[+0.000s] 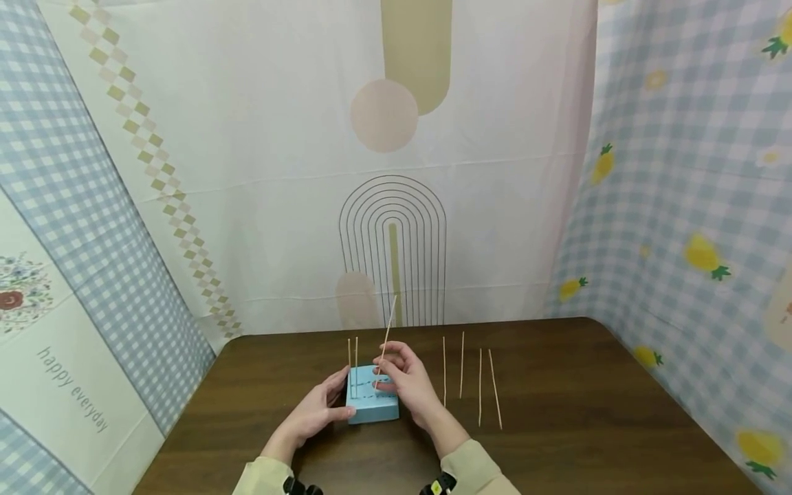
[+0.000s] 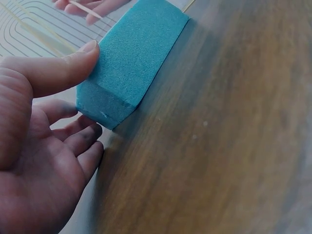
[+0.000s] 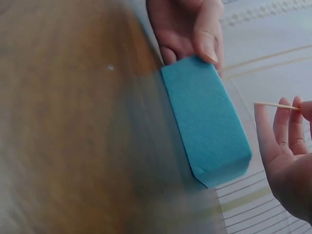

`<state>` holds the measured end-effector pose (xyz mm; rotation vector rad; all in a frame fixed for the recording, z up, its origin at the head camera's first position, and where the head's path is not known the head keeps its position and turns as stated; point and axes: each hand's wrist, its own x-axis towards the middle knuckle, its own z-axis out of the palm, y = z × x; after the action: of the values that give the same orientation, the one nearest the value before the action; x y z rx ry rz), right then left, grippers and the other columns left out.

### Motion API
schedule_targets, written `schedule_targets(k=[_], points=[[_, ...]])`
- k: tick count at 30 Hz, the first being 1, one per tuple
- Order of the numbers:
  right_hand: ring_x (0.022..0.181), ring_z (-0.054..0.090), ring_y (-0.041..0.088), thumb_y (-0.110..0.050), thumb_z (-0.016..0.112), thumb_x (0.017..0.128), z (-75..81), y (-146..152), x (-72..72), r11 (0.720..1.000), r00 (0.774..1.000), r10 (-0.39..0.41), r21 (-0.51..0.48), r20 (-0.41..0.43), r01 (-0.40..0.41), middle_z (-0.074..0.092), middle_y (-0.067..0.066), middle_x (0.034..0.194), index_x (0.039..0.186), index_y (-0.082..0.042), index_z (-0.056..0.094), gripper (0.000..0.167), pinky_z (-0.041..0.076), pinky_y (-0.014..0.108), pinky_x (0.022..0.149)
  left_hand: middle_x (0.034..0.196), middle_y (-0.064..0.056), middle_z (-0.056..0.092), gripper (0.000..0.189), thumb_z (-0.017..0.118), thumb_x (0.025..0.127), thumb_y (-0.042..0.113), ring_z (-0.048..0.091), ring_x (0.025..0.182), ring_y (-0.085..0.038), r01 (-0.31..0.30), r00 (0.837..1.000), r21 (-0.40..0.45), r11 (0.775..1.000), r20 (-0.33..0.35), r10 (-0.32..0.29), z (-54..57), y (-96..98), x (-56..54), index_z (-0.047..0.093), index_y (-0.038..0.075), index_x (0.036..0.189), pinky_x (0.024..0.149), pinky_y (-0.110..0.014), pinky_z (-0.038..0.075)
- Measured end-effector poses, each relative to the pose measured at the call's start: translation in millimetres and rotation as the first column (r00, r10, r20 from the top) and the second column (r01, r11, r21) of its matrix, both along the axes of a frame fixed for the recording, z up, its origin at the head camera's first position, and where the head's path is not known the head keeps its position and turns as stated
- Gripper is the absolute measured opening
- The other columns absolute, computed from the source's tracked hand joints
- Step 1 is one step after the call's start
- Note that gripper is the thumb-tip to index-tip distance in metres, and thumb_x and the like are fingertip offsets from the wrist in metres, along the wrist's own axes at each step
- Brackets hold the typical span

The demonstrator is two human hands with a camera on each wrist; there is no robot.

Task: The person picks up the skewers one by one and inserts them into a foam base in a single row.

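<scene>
A light blue foam-like block [image 1: 374, 414] with dark dashed marks on top sits on the table. My left hand [image 1: 312, 411] grips its left end, thumb at the front corner and fingers behind; the left wrist view shows the thumb [image 2: 80, 61] pressed on the edge. Two thin wooden sticks [image 1: 356, 364] stand upright in the block's left part. Between thumb and fingers my right hand [image 1: 411, 386] pinches another thin wooden stick [image 1: 390, 320], tilted, its lower tip close over the block's top. In the right wrist view that stick's pointed tip [image 3: 261, 103] shows apart from the block.
Several more thin wooden sticks [image 1: 480, 388] lie spaced apart on the brown wooden table [image 1: 557, 412], right of my right hand. A patterned white cloth [image 1: 278, 206] hangs behind the table's far edge, with a checked cloth [image 1: 668, 206] along the right side.
</scene>
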<state>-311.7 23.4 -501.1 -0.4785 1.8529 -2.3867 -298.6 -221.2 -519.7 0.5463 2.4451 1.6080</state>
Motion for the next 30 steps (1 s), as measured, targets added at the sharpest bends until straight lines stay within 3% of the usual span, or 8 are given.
schedule_targets(k=[4, 18, 30], points=[[0.11, 0.069, 0.026, -0.016, 0.064, 0.109, -2.0, -5.4, 2.8, 1.0, 1.0, 0.006, 0.025, -0.012, -0.006, 0.068, 0.023, 0.125, 0.134, -0.004, 0.06, 0.028, 0.062, 0.045, 0.093, 0.171, -0.03, 0.025, 0.092, 0.082, 0.094, 0.014, 0.028, 0.157, -0.048, 0.006, 1.0, 0.003, 1.0, -0.013, -0.006, -0.3, 1.0, -1.4, 0.028, -0.006, 0.166, 0.125, -0.059, 0.024], [0.114, 0.069, 0.027, -0.014, 0.066, 0.108, 0.2, -12.0, 7.8, 0.998, 0.999, 0.016, 0.065, -0.041, -0.014, 0.07, 0.015, 0.121, 0.129, -0.004, 0.062, 0.024, 0.059, 0.053, 0.099, 0.171, -0.03, 0.024, 0.092, 0.082, 0.094, 0.013, 0.026, 0.157, -0.048, 0.008, 1.0, 0.008, 1.0, -0.011, -0.008, -0.8, 0.0, -1.6, 0.027, -0.008, 0.165, 0.125, -0.06, 0.023], [0.112, 0.07, 0.024, -0.015, 0.067, 0.108, 2.2, -15.2, 11.5, 0.993, 0.998, 0.007, 0.115, -0.07, 0.001, 0.071, 0.013, 0.117, 0.125, -0.005, 0.064, 0.02, 0.059, 0.051, 0.099, 0.172, -0.03, 0.023, 0.092, 0.081, 0.094, 0.011, 0.025, 0.158, -0.047, 0.015, 1.0, 0.027, 1.0, 0.001, -0.015, -0.2, -0.4, -2.0, 0.027, -0.008, 0.165, 0.126, -0.059, 0.022]])
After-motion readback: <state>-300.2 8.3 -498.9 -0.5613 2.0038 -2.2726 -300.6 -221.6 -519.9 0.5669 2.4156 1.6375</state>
